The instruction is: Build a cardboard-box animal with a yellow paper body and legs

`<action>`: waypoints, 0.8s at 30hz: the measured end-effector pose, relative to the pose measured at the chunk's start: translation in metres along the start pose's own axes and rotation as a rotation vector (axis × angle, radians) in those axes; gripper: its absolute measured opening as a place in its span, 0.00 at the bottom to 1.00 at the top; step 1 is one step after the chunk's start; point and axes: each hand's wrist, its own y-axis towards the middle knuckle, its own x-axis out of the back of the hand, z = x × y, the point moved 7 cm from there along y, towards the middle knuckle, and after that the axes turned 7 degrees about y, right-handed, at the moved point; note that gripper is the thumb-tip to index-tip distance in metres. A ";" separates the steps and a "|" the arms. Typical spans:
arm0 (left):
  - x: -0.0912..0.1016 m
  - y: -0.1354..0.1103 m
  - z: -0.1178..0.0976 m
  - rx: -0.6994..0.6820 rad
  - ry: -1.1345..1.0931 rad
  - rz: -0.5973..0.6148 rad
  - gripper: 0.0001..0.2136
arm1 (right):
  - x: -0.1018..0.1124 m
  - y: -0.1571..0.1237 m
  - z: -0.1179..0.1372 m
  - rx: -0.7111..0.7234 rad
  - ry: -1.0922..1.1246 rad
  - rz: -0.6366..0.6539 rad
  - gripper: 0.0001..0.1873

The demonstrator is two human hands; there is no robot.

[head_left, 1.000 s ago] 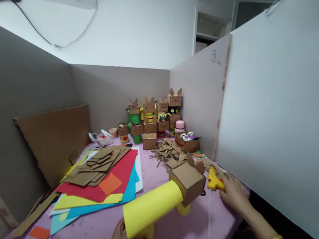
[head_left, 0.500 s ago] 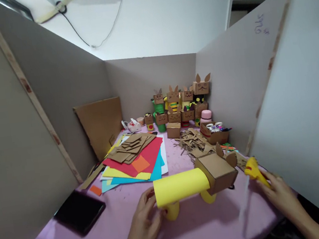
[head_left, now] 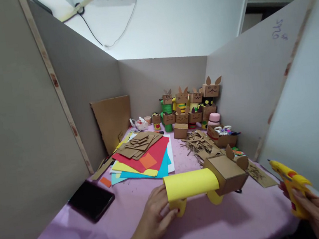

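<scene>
A cardboard animal figure lies on its side-to-side length in front of me, with a yellow paper tube (head_left: 191, 184) as its body and a brown cardboard box head (head_left: 225, 172) with two ears at the right. Short yellow legs (head_left: 215, 197) show below the tube. My left hand (head_left: 157, 214) grips the tube's left end, the thumb on the rear leg and the other fingers partly hidden behind the end. At the far right my right hand (head_left: 311, 203) is closed around the handle of a yellow hot glue gun (head_left: 290, 176), its nozzle pointing up and left, apart from the figure.
A black tablet-like slab (head_left: 92, 200) lies at the left. Coloured paper sheets (head_left: 160, 156) carry cardboard pieces (head_left: 140, 143). Cardboard scraps (head_left: 199, 143), a box of pens (head_left: 223, 138) and several finished animal figures (head_left: 184, 118) stand behind. Grey panels (head_left: 165, 73) enclose the table.
The glue gun has been lifted outward to the right and turned, so its nozzle now points up and left. My left hand still holds the figure. The whole view has shifted slightly.
</scene>
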 end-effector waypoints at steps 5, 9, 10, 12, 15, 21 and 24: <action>-0.008 0.010 0.008 0.044 -0.087 -0.038 0.12 | -0.021 -0.025 -0.003 -0.342 0.506 -0.080 0.23; -0.011 0.014 0.012 0.009 -0.122 -0.080 0.08 | -0.043 -0.041 -0.002 -0.428 0.621 -0.047 0.19; -0.011 0.015 0.013 -0.002 -0.126 -0.089 0.07 | -0.047 -0.044 -0.001 -0.406 0.603 -0.031 0.19; -0.010 0.015 0.015 -0.019 -0.120 -0.098 0.07 | -0.054 -0.048 0.001 -0.347 0.559 0.004 0.17; -0.009 0.014 0.016 -0.006 -0.103 -0.097 0.07 | -0.060 -0.058 -0.001 -0.354 0.582 0.027 0.14; -0.003 0.015 0.016 0.062 -0.180 -0.110 0.10 | -0.048 -0.084 -0.007 -0.430 0.577 0.122 0.22; -0.001 0.018 0.019 0.126 -0.211 -0.094 0.11 | -0.046 -0.096 -0.005 -0.430 0.527 0.294 0.24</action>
